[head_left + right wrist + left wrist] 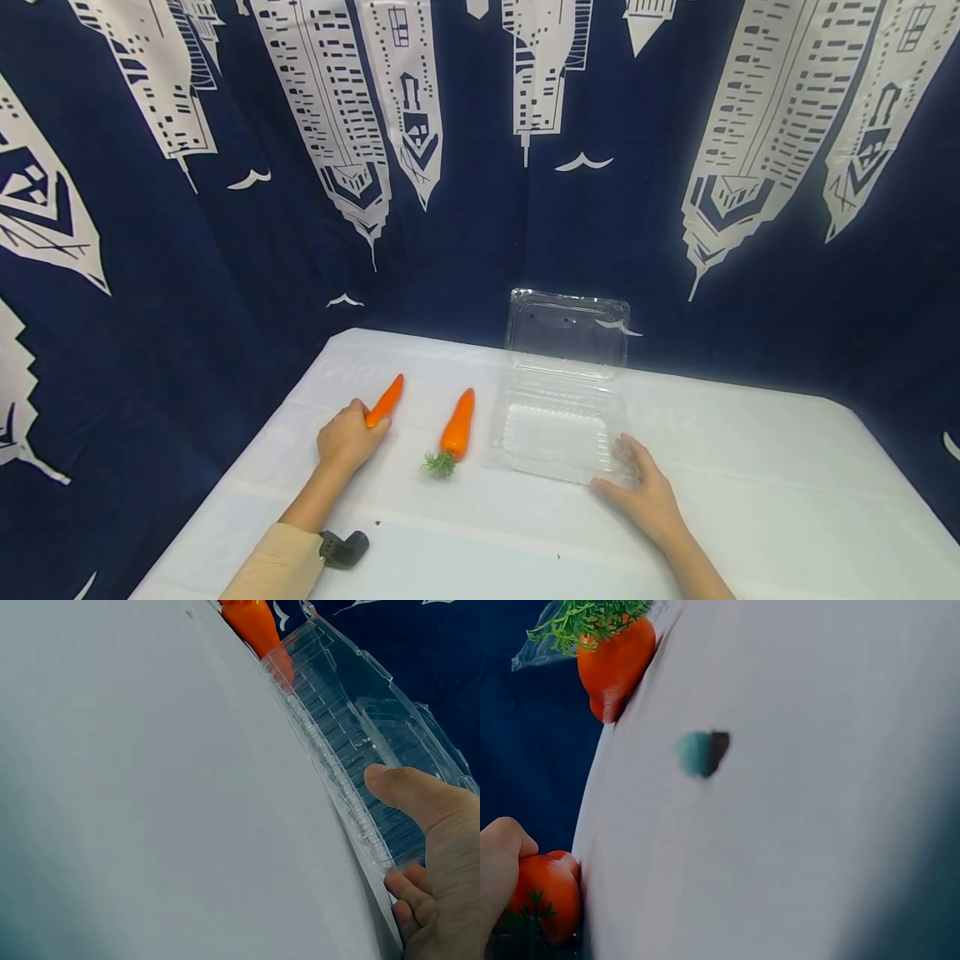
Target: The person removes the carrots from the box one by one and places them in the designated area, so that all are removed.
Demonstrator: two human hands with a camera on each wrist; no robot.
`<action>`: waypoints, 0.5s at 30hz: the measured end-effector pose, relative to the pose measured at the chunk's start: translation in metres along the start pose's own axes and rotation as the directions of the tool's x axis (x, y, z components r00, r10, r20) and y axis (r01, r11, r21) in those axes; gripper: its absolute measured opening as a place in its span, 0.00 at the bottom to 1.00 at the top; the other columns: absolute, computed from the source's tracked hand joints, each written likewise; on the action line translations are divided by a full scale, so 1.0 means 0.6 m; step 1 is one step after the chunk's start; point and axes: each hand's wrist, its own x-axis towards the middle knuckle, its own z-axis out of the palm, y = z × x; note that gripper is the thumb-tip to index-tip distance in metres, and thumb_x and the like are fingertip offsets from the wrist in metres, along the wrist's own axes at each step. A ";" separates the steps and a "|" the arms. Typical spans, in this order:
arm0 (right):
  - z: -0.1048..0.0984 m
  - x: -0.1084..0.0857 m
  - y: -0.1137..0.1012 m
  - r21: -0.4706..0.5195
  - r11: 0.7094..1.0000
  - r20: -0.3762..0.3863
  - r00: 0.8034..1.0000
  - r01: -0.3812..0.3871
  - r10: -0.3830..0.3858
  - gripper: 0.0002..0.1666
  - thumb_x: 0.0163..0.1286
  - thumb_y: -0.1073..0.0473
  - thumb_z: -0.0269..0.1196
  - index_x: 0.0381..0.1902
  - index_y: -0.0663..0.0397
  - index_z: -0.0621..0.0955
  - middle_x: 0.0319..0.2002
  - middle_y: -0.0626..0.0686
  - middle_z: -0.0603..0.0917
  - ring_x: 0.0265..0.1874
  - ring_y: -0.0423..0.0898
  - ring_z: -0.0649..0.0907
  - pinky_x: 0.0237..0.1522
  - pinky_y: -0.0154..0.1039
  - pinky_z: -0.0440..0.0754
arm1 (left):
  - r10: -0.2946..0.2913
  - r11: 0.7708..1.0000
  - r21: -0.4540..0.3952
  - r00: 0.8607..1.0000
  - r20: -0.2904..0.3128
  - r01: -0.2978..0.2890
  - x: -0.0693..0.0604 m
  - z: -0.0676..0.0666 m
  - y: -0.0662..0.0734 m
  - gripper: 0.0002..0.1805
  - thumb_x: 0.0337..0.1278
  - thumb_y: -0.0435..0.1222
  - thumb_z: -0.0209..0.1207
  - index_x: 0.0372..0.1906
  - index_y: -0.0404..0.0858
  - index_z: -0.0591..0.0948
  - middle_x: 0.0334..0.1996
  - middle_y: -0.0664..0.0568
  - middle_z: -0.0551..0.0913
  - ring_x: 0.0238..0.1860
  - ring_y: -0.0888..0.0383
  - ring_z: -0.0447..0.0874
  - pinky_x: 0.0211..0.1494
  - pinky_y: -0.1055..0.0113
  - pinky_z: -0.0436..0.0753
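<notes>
On the left side of the table, my left hand [351,437] grips an orange carrot [386,402] around its thick end, the tip pointing away. Dark green leaves show below that carrot [551,889] in the left wrist view. A second carrot [459,427] with a feathery green top lies between that hand and a clear plastic container [555,477]. The container stands with its lid [567,329] raised at the back. My right hand [645,492] holds the container's near right corner, thumb on the front wall and fingers along the right side.
A white cloth covers the table [780,475]. Behind it hangs a dark blue curtain [465,250] with white building prints. A black device [345,550] is strapped on the left wrist. Small dark specks lie near the table's front.
</notes>
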 end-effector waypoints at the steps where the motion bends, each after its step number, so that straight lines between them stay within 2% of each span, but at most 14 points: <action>1: 0.000 0.000 0.000 0.001 1.000 -0.002 1.000 0.003 -0.003 0.59 0.55 0.45 0.73 0.74 0.62 0.55 0.71 0.66 0.62 0.70 0.68 0.57 0.68 0.63 0.52 | 0.005 1.000 0.011 1.000 0.003 -0.005 0.000 -0.001 0.001 0.21 0.52 0.49 0.60 0.31 0.33 0.75 0.20 0.48 0.75 0.20 0.52 0.74 0.22 0.58 0.72; 8: 0.001 0.002 0.002 0.002 1.000 -0.003 1.000 0.005 -0.005 0.60 0.55 0.45 0.73 0.74 0.63 0.55 0.71 0.67 0.62 0.70 0.68 0.57 0.68 0.63 0.52 | 0.019 0.997 0.075 0.999 0.029 -0.021 -0.002 -0.006 0.007 0.22 0.53 0.50 0.59 0.31 0.32 0.74 0.20 0.46 0.75 0.20 0.50 0.75 0.24 0.55 0.73; 15: 0.000 0.002 0.002 -0.007 1.000 0.001 1.000 -0.004 0.004 0.60 0.55 0.44 0.73 0.74 0.63 0.54 0.71 0.66 0.61 0.70 0.67 0.56 0.68 0.63 0.52 | 0.007 0.993 0.118 1.000 0.023 -0.010 -0.008 -0.010 0.014 0.28 0.57 0.56 0.57 0.35 0.31 0.75 0.22 0.45 0.76 0.24 0.47 0.77 0.33 0.51 0.73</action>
